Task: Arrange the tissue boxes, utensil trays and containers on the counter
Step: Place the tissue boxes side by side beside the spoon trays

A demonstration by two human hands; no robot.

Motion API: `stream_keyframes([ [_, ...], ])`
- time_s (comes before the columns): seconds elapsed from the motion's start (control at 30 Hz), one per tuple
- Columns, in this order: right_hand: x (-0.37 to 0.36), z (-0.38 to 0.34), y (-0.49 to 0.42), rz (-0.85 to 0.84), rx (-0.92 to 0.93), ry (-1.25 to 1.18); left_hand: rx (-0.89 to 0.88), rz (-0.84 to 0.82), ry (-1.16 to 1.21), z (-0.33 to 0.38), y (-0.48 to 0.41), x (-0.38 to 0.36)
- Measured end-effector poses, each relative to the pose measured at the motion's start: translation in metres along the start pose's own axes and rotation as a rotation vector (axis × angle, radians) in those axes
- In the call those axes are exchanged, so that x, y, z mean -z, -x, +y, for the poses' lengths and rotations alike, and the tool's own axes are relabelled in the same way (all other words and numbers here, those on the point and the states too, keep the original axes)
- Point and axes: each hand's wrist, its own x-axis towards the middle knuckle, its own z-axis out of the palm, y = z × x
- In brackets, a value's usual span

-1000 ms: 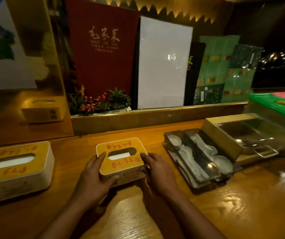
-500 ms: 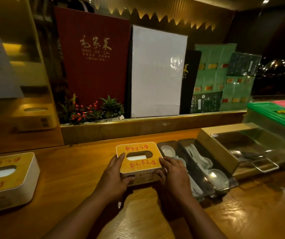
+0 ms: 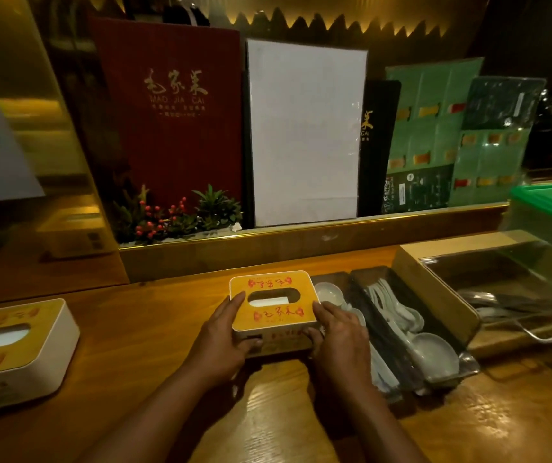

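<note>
my left hand [image 3: 226, 332] and right hand [image 3: 338, 332] clasp the small yellow-topped tissue box [image 3: 273, 302] by its two sides on the wooden table [image 3: 301, 426], touching the spoon tray [image 3: 401, 332] at right; second tissue box [image 3: 11, 349] well apart, left; red menu [image 3: 171, 111] behind.

Single head view, wide-angle, looks forward and down from above wooden counter [image 3: 134, 329], close range; forearms enter from bottom edge; faces back ledge with menus [image 3: 168, 111].
</note>
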Motion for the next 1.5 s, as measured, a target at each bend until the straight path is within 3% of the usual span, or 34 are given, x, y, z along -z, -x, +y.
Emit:
stream_keyframes([
  [0.6, 0.003, 0.003, -0.003, -0.041, 0.041, 0.042, 0.068, -0.011, 0.024, 0.008, 0.009, -0.003],
  [0.87, 0.011, -0.008, 0.003, -0.028, 0.07, -0.048, 0.037, 0.006, 0.021, 0.002, 0.026, 0.018],
  [1.07, -0.006, -0.084, 0.017, -0.002, 0.316, -0.136, 0.004, 0.042, -0.071, -0.032, 0.053, 0.09],
  [1.3, -0.077, -0.206, 0.058, -0.27, 0.528, -0.09, -0.095, 0.244, -0.289, -0.077, 0.093, 0.201],
  [1.5, -0.152, -0.297, 0.085, -0.371, 0.556, -0.039, 0.067, 0.43, -0.264, -0.155, 0.105, 0.284],
])
